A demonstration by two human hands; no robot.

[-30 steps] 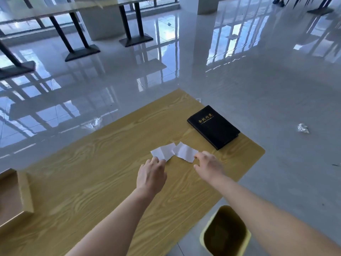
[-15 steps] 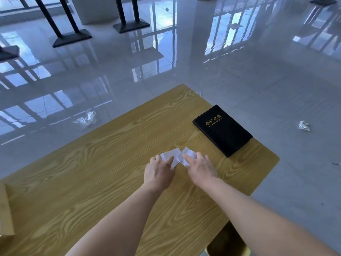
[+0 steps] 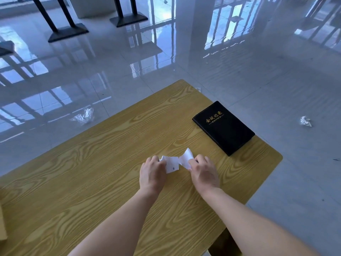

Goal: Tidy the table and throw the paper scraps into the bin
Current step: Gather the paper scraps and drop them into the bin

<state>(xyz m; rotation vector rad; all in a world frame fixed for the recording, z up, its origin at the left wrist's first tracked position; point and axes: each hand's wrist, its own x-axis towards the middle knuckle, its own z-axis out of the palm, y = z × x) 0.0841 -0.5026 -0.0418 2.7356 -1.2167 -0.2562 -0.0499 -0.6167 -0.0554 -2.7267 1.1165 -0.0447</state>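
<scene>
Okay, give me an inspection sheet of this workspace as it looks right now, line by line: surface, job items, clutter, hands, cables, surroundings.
Surface: wooden table, light woodgrain.
Job's things: two white paper scraps side by side at the fingertips, each pinched at its outer end. Bin: only a dark sliver at the bottom edge, cannot tell.
Clutter: black notebook with gold lettering lies flat near the table's far right corner, apart from the scraps; a tan object's edge shows at the left border.
Hands: left hand grips the left scrap; right hand grips the right one.
Cables: nothing seen.
Surroundings: glossy tiled floor; crumpled clear plastic left of the table, crumpled wad to the right; black table legs beyond.
</scene>
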